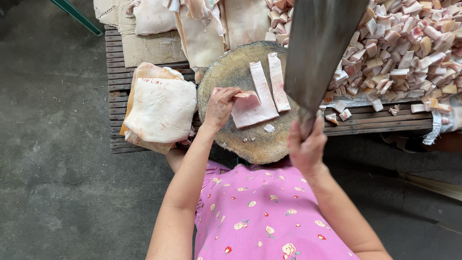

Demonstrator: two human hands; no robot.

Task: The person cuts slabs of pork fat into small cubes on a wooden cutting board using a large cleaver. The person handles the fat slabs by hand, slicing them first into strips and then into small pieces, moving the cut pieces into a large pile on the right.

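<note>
On the round wooden chopping block (250, 139), a pale slab of pork skin (252, 110) is pinned by the left hand (220, 106), whose fingers are pressed together on the slab's near-left corner, which is curled up beneath them. Just beyond the fingertips, two long strips (269, 82) already cut off are seen lying side by side, the nearer one touching the slab's far edge. A small offcut (269, 128) is noted on the block just right of the wrist, apart from the slab.

The right hand (307, 144) is closed tight around the handle of a broad cleaver (320, 48), which is raised well above the block, its blade blurred and tilted away from the grip. Open room is left between blade and slab; bare wood is visible on the near side of the block, toward the body.

Left of the pinning hand, a folded stack of uncut skin (161, 108) is recorded on the slatted wooden platform (115, 82), close to the block's rim. Right of the cleaver grip, a large heap of cut cubes (409, 48) is piled, with a few loose pieces near the platform's front edge. Concrete floor (53, 159) is seen on both sides.
</note>
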